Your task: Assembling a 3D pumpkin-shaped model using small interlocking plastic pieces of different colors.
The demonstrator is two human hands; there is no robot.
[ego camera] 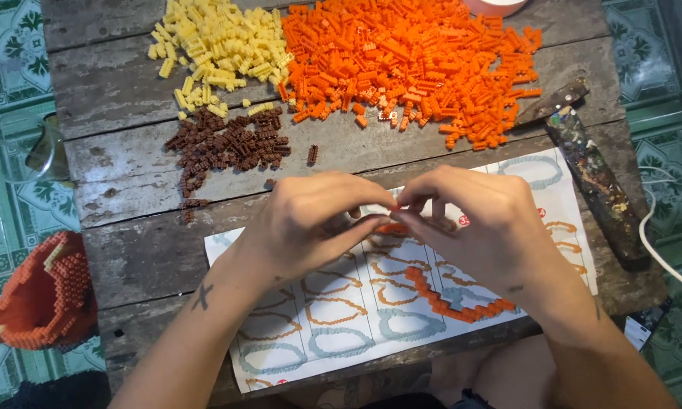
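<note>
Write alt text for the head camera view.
Two bare hands, left hand and right hand, pinch small orange bricks together over an instruction sheet on a wooden table. Piles of orange, yellow and brown bricks lie behind.

One printed item in view: a white rectangular paper instruction sheet [333,318], lying flat on the weathered grey wooden table, near its front edge, slightly rotated so the right end sits higher. Surface divided by thin lines into a grid of panels; each panel carries curved outline diagrams in orange and pale grey-blue. Small red round markers sit at some panel corners. Middle of the sheet is covered from view. No packages, signs or screens can be made out.
</note>
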